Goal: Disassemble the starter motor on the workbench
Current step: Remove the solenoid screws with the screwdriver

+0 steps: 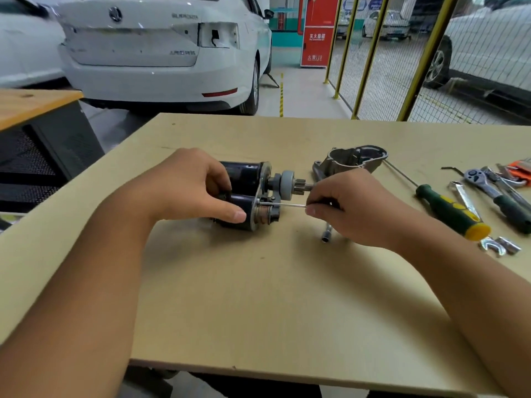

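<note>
I clamp my left hand (198, 188) around the starter motor (247, 193), which lies on its side mid-workbench (258, 297), so it cannot roll while I work. My right hand (347, 208), just right of the motor, pinches one long through-bolt (283, 205) running out of the motor's flange, probably to draw it free. Behind that hand sits one removed nose housing (353, 159). Farther right of the motor lie one green-handled screwdriver (448, 208) and one ratchet (494, 188).

Black starter motor (247, 193) lying sideways, pinion exposed
</note>
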{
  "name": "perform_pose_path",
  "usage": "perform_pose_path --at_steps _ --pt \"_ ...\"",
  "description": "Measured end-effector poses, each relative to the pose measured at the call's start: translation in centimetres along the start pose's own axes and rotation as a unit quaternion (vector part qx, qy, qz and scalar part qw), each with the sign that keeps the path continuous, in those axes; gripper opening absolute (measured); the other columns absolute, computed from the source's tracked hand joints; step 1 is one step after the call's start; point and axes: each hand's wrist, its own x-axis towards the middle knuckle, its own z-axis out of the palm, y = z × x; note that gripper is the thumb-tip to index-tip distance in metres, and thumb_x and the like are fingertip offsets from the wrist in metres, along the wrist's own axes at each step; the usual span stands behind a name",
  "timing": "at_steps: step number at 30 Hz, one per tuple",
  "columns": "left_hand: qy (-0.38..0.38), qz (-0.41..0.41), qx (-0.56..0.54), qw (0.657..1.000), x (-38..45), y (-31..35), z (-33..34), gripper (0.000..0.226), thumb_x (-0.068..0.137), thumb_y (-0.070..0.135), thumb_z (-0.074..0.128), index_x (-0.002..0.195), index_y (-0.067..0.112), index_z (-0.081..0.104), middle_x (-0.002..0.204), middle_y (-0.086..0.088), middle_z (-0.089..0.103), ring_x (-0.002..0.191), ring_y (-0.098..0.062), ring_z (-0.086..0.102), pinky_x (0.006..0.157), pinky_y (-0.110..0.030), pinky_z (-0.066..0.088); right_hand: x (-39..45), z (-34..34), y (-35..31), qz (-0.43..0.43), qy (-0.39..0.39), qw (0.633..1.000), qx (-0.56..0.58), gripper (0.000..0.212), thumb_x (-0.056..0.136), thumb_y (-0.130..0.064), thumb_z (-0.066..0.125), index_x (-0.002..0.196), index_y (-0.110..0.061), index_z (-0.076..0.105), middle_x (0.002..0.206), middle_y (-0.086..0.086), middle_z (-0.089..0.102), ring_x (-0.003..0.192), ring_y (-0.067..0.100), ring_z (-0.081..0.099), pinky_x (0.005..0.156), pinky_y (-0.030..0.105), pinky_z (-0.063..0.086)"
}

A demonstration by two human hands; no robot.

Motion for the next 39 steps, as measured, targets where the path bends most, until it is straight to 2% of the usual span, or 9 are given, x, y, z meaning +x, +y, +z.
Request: perform_pose_path --at_steps 3,6,10,15,19,22,28,34,39 --pt "0.023 0.003 -0.022 0.999 0.0 0.1 0.6 0.057 0.041 0.066 0.088 0.081 0.027 0.076 0.071 0.008 0.074 0.065 -0.009 0.070 0.063 -0.034 0.058 0.1 0.1 -0.1 -0.009 0.019 0.999 -0.025 0.009 0.090 -0.023 0.071 0.088 -0.017 0.077 0.074 -0.003 0.069 0.069 0.015 0.060 0.064 0.029 0.046" --pt "0.044 0.019 -0.049 0.998 0.2 0.2 1.2 0.055 0.041 0.060 0.091 0.080 0.025 0.074 0.068 0.005 0.072 0.059 -0.012 0.067 0.057 -0.036 0.056 0.2 -0.5 0.1 0.018 0.022 0.999 -0.017 0.005 0.087 -0.022 0.076 0.086 -0.018 0.078 0.069 -0.008 0.066 0.063 0.004 0.056 0.056 0.012 0.036" --pt "0.057 0.043 -0.053 0.996 0.2 0.0 1.4 0.060 0.039 0.069 0.086 0.082 0.030 0.075 0.069 0.009 0.070 0.058 -0.007 0.063 0.058 -0.033 0.053 0.1 -1.0 0.2 0.044 0.018 0.999 0.005 0.006 0.081 -0.025 0.082 0.086 -0.022 0.079 0.072 -0.015 0.067 0.066 -0.002 0.059 0.058 0.008 0.040" --pt "0.131 0.169 -0.020 0.977 0.5 1.1 2.2 0.045 0.056 0.067 0.080 0.088 0.036 0.077 0.092 0.020 0.064 0.079 0.003 0.059 0.066 -0.032 0.046 0.2 -1.2 0.1 0.046 0.050 0.997 0.036 0.012 0.073 -0.021 0.088 0.079 -0.019 0.078 0.068 -0.018 0.063 0.071 -0.011 0.058 0.061 0.003 0.039" --pt "0.038 0.195 0.038 0.979 0.7 1.7 3.1 0.039 0.064 0.061 0.080 0.099 0.043 0.078 0.105 0.014 0.050 0.096 -0.006 0.057 0.082 -0.035 0.052 0.0 -1.8 0.9 0.030 0.012 0.998 0.049 0.008 0.077 -0.026 0.085 0.081 -0.026 0.078 0.069 -0.018 0.066 0.071 -0.004 0.061 0.062 0.007 0.042" --pt "0.024 0.193 0.047 0.980 1.2 1.3 3.3 0.038 0.067 0.063 0.078 0.102 0.047 0.076 0.104 0.017 0.045 0.096 -0.002 0.054 0.081 -0.029 0.047 -0.3 -2.7 2.5 0.043 0.016 0.998 0.053 0.011 0.080 -0.029 0.082 0.076 -0.034 0.073 0.073 -0.021 0.067 0.071 0.000 0.063 0.057 0.011 0.042" --pt "0.025 0.187 0.053 0.981 1.2 1.6 3.4 0.031 0.075 0.048 0.088 0.102 0.045 0.075 0.104 0.013 0.046 0.096 -0.003 0.052 0.080 -0.028 0.045 -0.4 -2.4 4.2 0.124 0.027 0.986 0.105 0.012 0.087 -0.025 0.076 0.076 -0.023 0.071 0.058 -0.010 0.067 0.045 0.008 0.062 0.048 0.025 0.049" --pt "0.067 0.192 0.064 0.977 1.3 1.9 4.2 0.038 0.068 0.067 0.075 0.096 0.042 0.075 0.098 0.014 0.049 0.093 -0.002 0.053 0.072 -0.024 0.041 -0.5 -3.6 5.3 0.134 -0.005 0.989 0.061 0.014 0.078 -0.031 0.083 0.070 -0.035 0.073 0.068 -0.011 0.067 0.064 0.002 0.063 0.055 0.018 0.043" --pt "0.088 0.196 0.058 0.975 1.4 2.1 4.4 0.046 0.064 0.076 0.070 0.093 0.041 0.075 0.096 0.015 0.050 0.090 -0.006 0.055 0.072 -0.032 0.048 -1.2 -4.3 6.9 0.179 -0.052 0.982 0.012 0.006 0.078 -0.029 0.083 0.080 -0.026 0.079 0.076 -0.009 0.071 0.076 0.011 0.066 0.070 0.029 0.053"
